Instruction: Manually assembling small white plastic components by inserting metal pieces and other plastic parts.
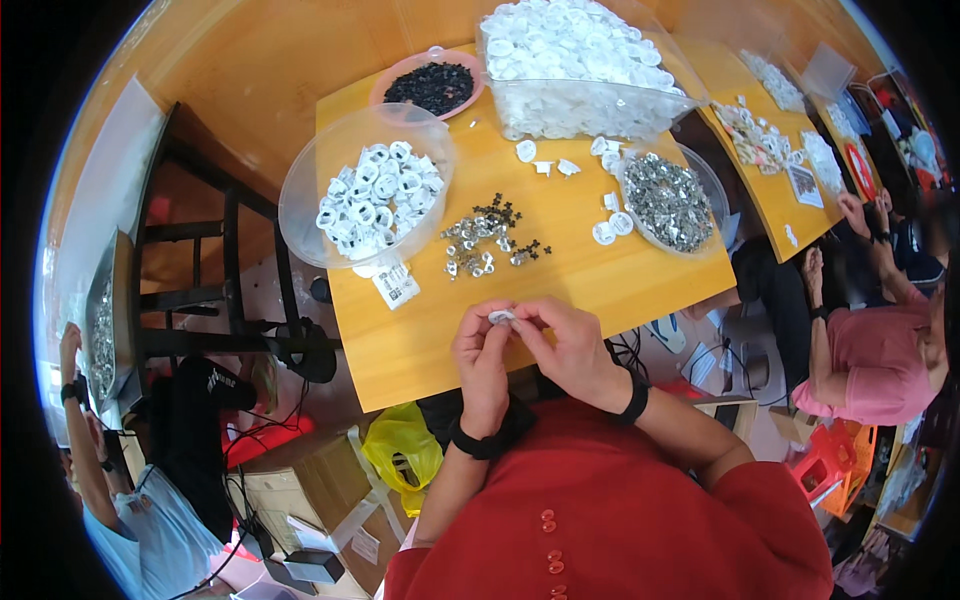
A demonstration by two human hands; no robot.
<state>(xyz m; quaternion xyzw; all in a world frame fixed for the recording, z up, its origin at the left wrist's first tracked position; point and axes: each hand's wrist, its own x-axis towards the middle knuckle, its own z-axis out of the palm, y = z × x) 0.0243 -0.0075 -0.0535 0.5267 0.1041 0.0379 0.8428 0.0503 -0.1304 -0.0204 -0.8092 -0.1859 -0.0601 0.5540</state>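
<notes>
Over the front edge of the wooden table, my left hand and my right hand meet, fingertips pinched together. Between them is a small round white plastic part; both hands grip it. Just beyond my hands lie a loose pile of small silver metal pieces and several small black pieces. A clear round tub of white plastic parts with dark slots stands to the left. On the right, a round tub holds many small metal pieces. Loose white parts lie beside it.
A large clear bin heaped with white parts and a pink bowl of black pieces stand at the back. A white label lies by the left tub. Other people sit at both sides. A yellow bag and cardboard box are below.
</notes>
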